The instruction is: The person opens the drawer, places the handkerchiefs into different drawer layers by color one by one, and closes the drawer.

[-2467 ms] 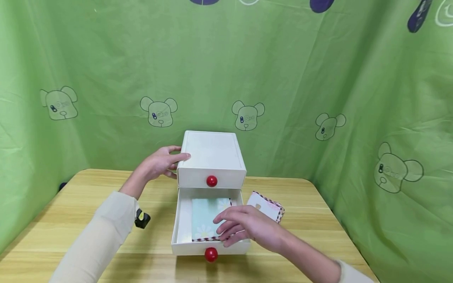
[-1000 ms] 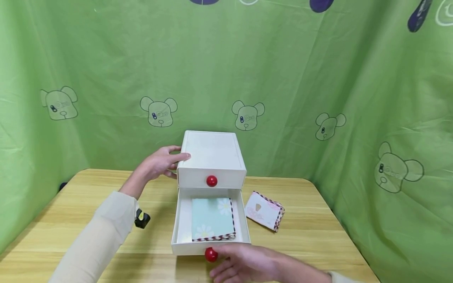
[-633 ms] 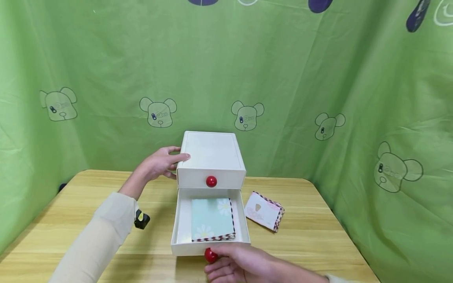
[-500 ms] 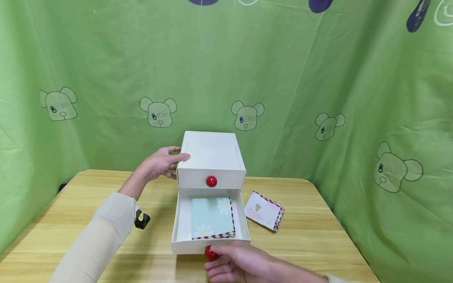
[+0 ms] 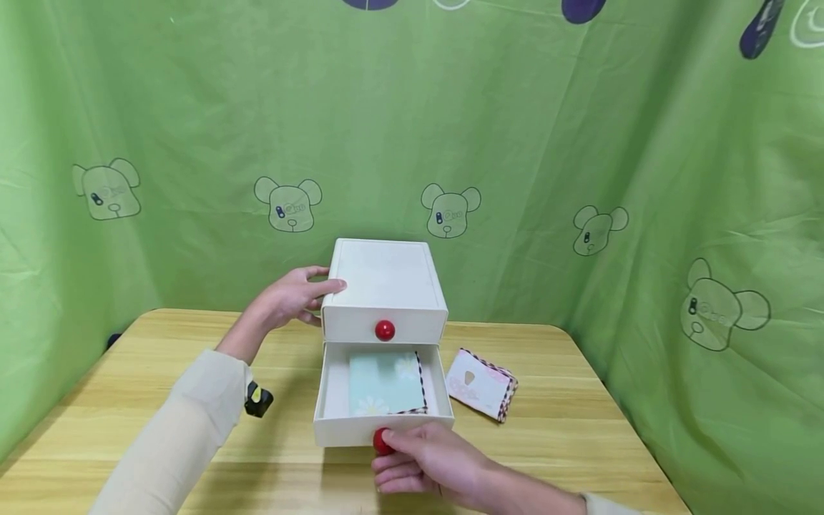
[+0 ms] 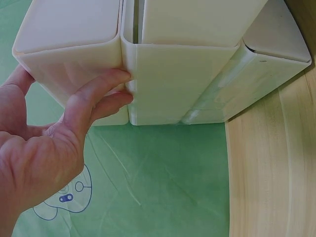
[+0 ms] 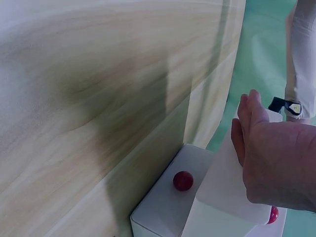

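A white drawer cabinet (image 5: 389, 272) stands on the table with its middle drawer (image 5: 335, 386) pulled partway out. Inside that drawer lies a folded mint handkerchief (image 5: 380, 383) with daisies and a checked edge. My right hand (image 5: 444, 461) pinches the drawer's red knob (image 5: 381, 441), thumb on top of it and the other fingers below. My left hand (image 5: 290, 297) rests against the cabinet's left side, thumb over the top edge. In the left wrist view its spread fingers (image 6: 106, 81) touch the side wall. The top drawer, with its own red knob (image 5: 385, 330), is closed.
A second folded handkerchief (image 5: 479, 385), white and pink with a checked edge, lies on the table right of the cabinet. A bottom drawer with a red knob (image 7: 183, 180) shows in the right wrist view. A green printed curtain (image 5: 386, 129) hangs behind.
My right hand has come down from over the mint handkerchief to the knob. The middle drawer has slid partly inward, the hand moving with it. My left hand has stayed still.
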`<action>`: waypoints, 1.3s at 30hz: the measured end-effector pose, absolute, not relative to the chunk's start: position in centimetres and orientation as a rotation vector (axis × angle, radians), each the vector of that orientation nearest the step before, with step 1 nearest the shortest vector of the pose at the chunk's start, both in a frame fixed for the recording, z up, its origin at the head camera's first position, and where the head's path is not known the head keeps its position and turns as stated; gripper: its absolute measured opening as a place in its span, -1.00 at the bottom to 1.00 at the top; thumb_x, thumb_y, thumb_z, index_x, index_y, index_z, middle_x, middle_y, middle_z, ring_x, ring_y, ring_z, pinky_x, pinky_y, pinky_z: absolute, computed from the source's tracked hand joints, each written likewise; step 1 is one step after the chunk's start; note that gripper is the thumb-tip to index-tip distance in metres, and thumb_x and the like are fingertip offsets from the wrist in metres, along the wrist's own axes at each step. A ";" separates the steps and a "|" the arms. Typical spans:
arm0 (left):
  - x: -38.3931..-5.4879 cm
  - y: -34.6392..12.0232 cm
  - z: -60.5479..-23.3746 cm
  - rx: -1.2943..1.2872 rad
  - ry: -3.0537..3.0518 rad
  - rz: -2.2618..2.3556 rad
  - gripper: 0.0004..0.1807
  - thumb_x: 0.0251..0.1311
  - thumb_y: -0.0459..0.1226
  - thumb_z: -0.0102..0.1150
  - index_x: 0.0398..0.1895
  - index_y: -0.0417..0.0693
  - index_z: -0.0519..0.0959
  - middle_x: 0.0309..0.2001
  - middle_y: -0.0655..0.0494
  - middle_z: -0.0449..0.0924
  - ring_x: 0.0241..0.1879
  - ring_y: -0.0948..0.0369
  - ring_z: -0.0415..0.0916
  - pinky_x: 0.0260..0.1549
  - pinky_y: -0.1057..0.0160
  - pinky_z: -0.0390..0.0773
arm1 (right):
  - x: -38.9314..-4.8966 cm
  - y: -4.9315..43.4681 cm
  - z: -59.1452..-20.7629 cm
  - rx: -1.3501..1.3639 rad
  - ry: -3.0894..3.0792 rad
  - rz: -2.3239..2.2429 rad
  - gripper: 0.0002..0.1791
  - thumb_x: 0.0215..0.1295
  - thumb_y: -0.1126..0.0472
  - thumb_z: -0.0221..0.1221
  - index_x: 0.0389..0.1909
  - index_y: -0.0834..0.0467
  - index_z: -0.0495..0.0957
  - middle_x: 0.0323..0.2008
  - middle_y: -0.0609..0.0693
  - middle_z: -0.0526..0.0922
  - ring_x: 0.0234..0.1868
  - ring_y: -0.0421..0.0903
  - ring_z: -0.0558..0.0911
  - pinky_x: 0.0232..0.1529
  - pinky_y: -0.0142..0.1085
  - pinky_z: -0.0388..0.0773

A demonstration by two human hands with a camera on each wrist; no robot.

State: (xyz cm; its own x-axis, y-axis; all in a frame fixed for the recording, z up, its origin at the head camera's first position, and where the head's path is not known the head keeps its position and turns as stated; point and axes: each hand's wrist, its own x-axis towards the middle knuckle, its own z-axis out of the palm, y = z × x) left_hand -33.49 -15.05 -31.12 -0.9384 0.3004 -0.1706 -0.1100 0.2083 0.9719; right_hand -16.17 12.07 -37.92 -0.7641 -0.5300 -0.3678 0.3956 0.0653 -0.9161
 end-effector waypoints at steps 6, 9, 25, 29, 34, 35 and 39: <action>-33.4 -15.1 -31.1 0.177 2.171 1.778 -0.02 0.19 -0.01 0.23 0.51 -0.08 -0.14 0.16 -0.27 0.42 -0.01 -0.07 0.56 -0.17 0.02 0.68 | -17.0 11.7 -38.2 -0.123 1.717 -1.802 -0.60 0.39 0.11 0.08 -0.05 0.42 0.51 -0.26 0.20 0.69 -0.24 0.02 0.71 -0.09 -0.17 0.67; -33.4 -15.1 -31.0 0.173 2.176 1.776 -0.02 0.19 -0.01 0.23 0.51 -0.08 -0.14 0.16 -0.27 0.42 0.00 -0.08 0.55 -0.18 0.02 0.68 | -17.5 11.5 -38.2 -0.111 1.734 -1.816 -0.60 0.38 0.12 0.08 -0.03 0.41 0.50 -0.25 0.21 0.69 -0.24 0.05 0.71 -0.09 -0.16 0.67; -33.6 -15.1 -31.3 0.164 2.177 1.778 -0.02 0.19 -0.02 0.23 0.51 -0.07 -0.13 0.17 -0.26 0.42 0.04 -0.11 0.52 -0.17 0.03 0.68 | -21.2 10.7 -38.5 -0.097 1.765 -1.891 -0.53 0.38 0.14 0.08 0.12 0.43 0.38 -0.23 0.26 0.67 -0.21 0.10 0.70 -0.08 -0.16 0.66; -33.6 -15.1 -31.3 0.166 2.178 1.774 -0.03 0.20 -0.02 0.22 0.51 -0.07 -0.13 0.15 -0.26 0.43 0.01 -0.09 0.54 -0.17 0.03 0.68 | -22.0 10.5 -38.6 -0.097 1.768 -1.893 -0.55 0.39 0.15 0.07 0.10 0.43 0.38 -0.23 0.27 0.66 -0.20 0.12 0.70 -0.08 -0.15 0.66; -33.6 -15.1 -31.2 0.176 2.180 1.774 -0.02 0.20 -0.01 0.22 0.51 -0.08 -0.13 0.15 -0.26 0.44 0.00 -0.09 0.55 -0.18 0.02 0.68 | -23.0 10.3 -38.6 -0.111 1.785 -1.888 -0.57 0.40 0.14 0.06 0.08 0.42 0.39 -0.24 0.25 0.67 -0.21 0.10 0.71 -0.07 -0.15 0.66; -33.5 -15.1 -31.1 0.179 2.178 1.776 -0.02 0.20 -0.01 0.22 0.51 -0.08 -0.14 0.15 -0.26 0.44 -0.01 -0.09 0.55 -0.18 0.02 0.68 | -23.3 10.3 -38.6 -0.115 1.789 -1.887 -0.57 0.40 0.14 0.05 0.08 0.42 0.39 -0.24 0.25 0.67 -0.22 0.09 0.71 -0.07 -0.15 0.66; -33.4 -15.1 -31.2 0.184 2.168 1.788 -0.03 0.20 -0.02 0.22 0.51 -0.09 -0.14 0.14 -0.27 0.44 -0.03 -0.08 0.56 -0.17 0.01 0.68 | -24.2 10.3 -38.7 -0.107 1.795 -1.892 -0.59 0.41 0.15 0.05 0.06 0.42 0.39 -0.24 0.25 0.68 -0.24 0.06 0.71 -0.07 -0.14 0.66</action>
